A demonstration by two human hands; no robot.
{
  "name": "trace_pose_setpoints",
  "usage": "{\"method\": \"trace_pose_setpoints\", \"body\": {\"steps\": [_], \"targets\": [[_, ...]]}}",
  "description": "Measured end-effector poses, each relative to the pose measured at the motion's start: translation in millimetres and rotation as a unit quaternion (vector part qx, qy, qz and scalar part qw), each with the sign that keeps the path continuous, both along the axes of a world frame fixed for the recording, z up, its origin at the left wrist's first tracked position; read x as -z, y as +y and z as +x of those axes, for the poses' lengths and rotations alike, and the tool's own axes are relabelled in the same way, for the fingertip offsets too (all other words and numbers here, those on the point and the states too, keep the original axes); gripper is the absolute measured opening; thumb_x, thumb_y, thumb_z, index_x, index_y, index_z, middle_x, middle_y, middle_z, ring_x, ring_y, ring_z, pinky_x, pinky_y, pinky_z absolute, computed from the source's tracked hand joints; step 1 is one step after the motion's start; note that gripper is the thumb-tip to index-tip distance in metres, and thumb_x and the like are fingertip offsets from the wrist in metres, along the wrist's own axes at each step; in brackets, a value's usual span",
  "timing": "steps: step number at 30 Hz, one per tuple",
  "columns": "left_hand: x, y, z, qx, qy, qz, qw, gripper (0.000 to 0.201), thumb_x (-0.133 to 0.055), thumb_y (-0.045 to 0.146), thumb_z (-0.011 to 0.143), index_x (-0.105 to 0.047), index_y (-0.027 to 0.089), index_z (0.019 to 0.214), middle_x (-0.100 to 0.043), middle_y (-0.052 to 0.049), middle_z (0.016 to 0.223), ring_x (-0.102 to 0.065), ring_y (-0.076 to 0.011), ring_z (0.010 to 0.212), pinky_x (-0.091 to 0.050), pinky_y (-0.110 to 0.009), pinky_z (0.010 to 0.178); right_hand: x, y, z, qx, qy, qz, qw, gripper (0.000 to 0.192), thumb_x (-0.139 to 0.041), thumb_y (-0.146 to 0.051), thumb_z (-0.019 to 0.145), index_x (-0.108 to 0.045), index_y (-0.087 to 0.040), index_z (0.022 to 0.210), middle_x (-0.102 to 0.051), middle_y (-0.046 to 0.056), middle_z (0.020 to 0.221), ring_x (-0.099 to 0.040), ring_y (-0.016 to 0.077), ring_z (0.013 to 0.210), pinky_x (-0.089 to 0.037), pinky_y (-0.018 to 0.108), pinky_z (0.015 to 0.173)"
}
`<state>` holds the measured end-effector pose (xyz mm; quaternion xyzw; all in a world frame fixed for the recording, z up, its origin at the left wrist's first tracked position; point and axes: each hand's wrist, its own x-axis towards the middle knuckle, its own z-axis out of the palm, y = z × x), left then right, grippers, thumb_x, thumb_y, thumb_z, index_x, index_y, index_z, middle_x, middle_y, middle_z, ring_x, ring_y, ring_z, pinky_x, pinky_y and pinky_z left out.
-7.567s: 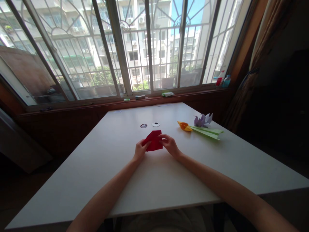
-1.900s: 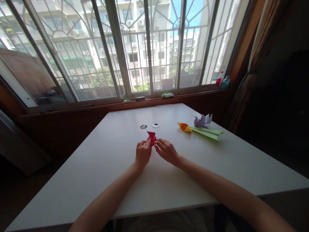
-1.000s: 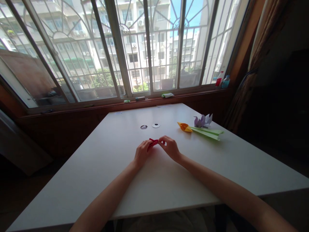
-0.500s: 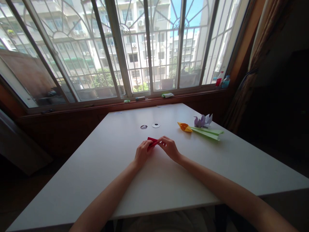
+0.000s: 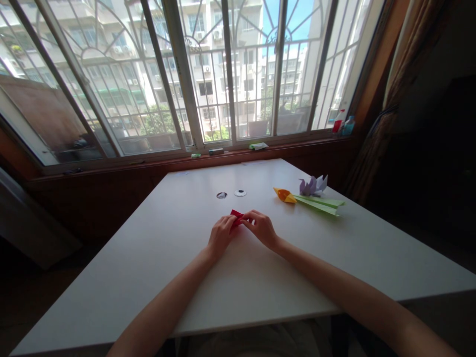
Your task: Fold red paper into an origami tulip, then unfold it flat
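A small folded piece of red paper point(image 5: 236, 214) is held between both hands, low over the middle of the white table point(image 5: 156, 277). My left hand point(image 5: 221, 233) is closed on its left side, with the fingers covering part of it. My right hand point(image 5: 260, 226) pinches its right edge between thumb and fingers. Much of the paper's shape is hidden by the fingers.
Right of the hands lie an orange folded paper boat shape point(image 5: 285, 196), a light green folded paper point(image 5: 322, 204) and purple paper cranes point(image 5: 313, 185). Beyond the hands are a round hole point(image 5: 221, 196) and a round cap point(image 5: 240, 193). Bottles point(image 5: 348, 126) stand on the windowsill.
The red paper has turned slightly and its visible top part has shifted a little to the right. My left hand has moved slightly with it; the right hand stays nearly in place.
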<state>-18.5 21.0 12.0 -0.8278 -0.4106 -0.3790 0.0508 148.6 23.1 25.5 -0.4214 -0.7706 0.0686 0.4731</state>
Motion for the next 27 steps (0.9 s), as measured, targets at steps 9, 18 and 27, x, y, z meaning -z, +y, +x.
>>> {"method": "trace_pose_setpoints", "body": {"steps": [9, 18, 27], "targets": [[1.5, 1.5, -1.3, -0.021, 0.000, 0.009, 1.000, 0.028, -0.049, 0.022, 0.078, -0.047, 0.021, 0.106, -0.057, -0.006, 0.104, -0.053, -0.0177, 0.094, -0.046, -0.032, 0.078, -2.2, 1.0, 0.0, -0.051, 0.031, 0.014, 0.998, 0.008, -0.056, -0.027, 0.076, -0.059, -0.020, 0.077, -0.061, 0.003, 0.083, -0.058, 0.0141, 0.072, -0.047, 0.028, 0.066], [1.1, 1.5, -0.4, -0.023, 0.023, 0.018, 0.999, 0.028, -0.048, 0.023, 0.079, -0.046, 0.020, 0.106, -0.057, -0.007, 0.104, -0.053, -0.0178, 0.095, -0.046, -0.032, 0.080, -1.9, 2.3, 0.1, -0.033, 0.040, 0.014, 0.999, 0.010, -0.059, -0.028, 0.074, -0.060, -0.019, 0.071, -0.061, 0.004, 0.079, -0.058, 0.0162, 0.074, -0.046, 0.031, 0.068], [2.0, 1.7, 0.0, -0.023, 0.036, 0.005, 0.999, 0.032, -0.048, 0.024, 0.078, -0.044, 0.021, 0.110, -0.054, -0.007, 0.110, -0.051, -0.0188, 0.099, -0.045, -0.034, 0.082, 0.2, 5.5, -0.5, -0.034, 0.034, 0.017, 0.999, 0.007, -0.061, -0.027, 0.072, -0.061, -0.020, 0.070, -0.062, 0.004, 0.081, -0.058, 0.0170, 0.077, -0.046, 0.032, 0.070]]}}
